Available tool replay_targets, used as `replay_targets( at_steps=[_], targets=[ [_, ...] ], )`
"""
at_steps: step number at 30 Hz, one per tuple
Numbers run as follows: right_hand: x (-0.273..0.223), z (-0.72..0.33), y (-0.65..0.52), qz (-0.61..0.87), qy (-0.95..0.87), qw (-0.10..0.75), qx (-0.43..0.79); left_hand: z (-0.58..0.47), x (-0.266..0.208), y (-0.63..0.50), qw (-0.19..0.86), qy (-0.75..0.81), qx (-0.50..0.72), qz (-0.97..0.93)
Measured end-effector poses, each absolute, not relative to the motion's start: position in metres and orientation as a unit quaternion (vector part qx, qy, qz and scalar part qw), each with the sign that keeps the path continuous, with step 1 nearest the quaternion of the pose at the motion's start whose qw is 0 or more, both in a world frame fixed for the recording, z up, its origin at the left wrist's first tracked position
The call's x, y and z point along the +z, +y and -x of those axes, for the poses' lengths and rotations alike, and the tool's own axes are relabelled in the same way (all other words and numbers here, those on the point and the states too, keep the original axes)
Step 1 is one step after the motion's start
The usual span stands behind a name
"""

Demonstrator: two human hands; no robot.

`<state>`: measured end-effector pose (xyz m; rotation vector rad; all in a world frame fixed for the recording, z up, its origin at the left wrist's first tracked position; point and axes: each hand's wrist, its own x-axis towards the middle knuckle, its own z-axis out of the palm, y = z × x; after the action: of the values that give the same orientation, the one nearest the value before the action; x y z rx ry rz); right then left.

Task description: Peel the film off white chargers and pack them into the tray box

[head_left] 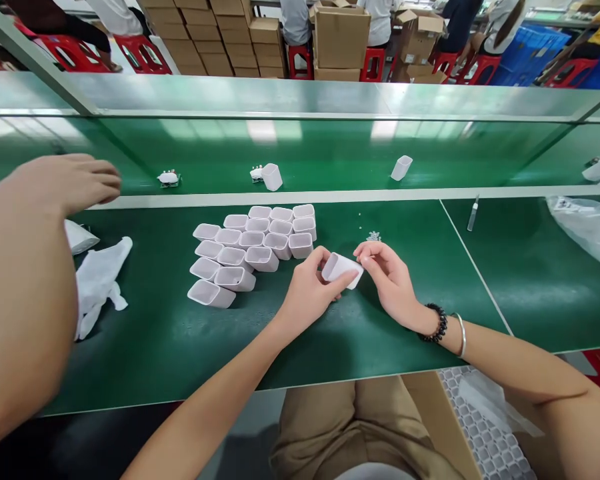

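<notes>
My left hand point(314, 285) is closed around a small white plastic cup point(338, 266), which lies tilted on its side, its open end facing left. At the cup's right end, the thumb and fingertips of my right hand point(387, 277) are pinched together; whatever they hold is too small to make out. Just beyond that hand lies a little pile of tiny pale parts point(374, 236), with a few loose ones near it. To the left, rows of similar white cups point(263, 259) stand close together on the green table point(300, 347).
A co-worker's arm point(25, 280) reaches in from the left, over white gloves point(100, 280). Along the back strip are single cups point(272, 177) and small assemblies point(169, 178). A pen-like tool point(473, 215) and plastic bag point(587, 223) lie right. Below stands a carton of cups point(485, 427).
</notes>
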<state>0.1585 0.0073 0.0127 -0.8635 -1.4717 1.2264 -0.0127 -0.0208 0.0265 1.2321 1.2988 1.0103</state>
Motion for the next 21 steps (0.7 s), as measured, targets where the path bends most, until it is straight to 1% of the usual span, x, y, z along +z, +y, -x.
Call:
replay_targets(
  at_steps=[3, 8, 10, 16, 21],
  targets=[
    [0.014, -0.157, 0.003, 0.338, -0.639, 0.494, 0.483, 0.01, 0.026, -0.021, 0.53, 0.526, 0.434, -0.504],
    [0.012, -0.157, 0.006, 0.348, -0.667, 0.484, 0.447, 0.006, 0.026, -0.021, 0.62, 0.442, 0.437, -0.479],
    [0.013, -0.159, 0.01, 0.354, -0.676, 0.48, 0.433, 0.005, 0.027, -0.021, 0.64, 0.436, 0.439, -0.455],
    [0.022, -0.17, 0.021, 0.319, -0.77, 0.464, 0.3, 0.01, 0.037, -0.019, 0.654, 0.468, 0.458, -0.379],
    [0.026, -0.173, 0.022, 0.302, -0.805, 0.443, 0.254, 0.014, 0.042, -0.018, 0.637, 0.482, 0.475, -0.369]
  ],
)
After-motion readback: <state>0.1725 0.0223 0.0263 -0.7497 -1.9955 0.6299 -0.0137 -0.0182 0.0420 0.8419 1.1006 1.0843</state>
